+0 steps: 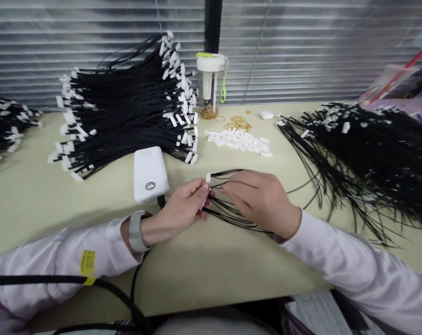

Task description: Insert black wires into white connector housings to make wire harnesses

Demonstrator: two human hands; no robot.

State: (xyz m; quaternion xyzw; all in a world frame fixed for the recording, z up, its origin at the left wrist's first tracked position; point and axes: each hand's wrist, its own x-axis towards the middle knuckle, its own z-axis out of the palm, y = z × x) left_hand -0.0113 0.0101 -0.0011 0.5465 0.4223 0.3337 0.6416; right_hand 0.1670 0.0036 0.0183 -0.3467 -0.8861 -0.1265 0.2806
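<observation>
Between the fingers of my left hand (185, 204) is a white connector housing (208, 178), stood on end. Several thin black wires (232, 216) run from it to the right. My right hand (262, 197) pinches a black wire close to the housing, with thumb and forefinger together; other wires pass beneath its palm. Loose white connector housings (241, 141) lie in a small heap beyond my hands. On the right spreads a large pile of black wires (382, 158). Finished-looking bundles of black cables (120, 102) with white ends are stacked at the back left.
A white power bank (150, 174) with a black plug lies left of my hands. Behind the heap are rubber bands (239, 123), a clear drink bottle (210, 86) and a small white case (266, 115). A thick black cable (116, 291) crosses my left sleeve.
</observation>
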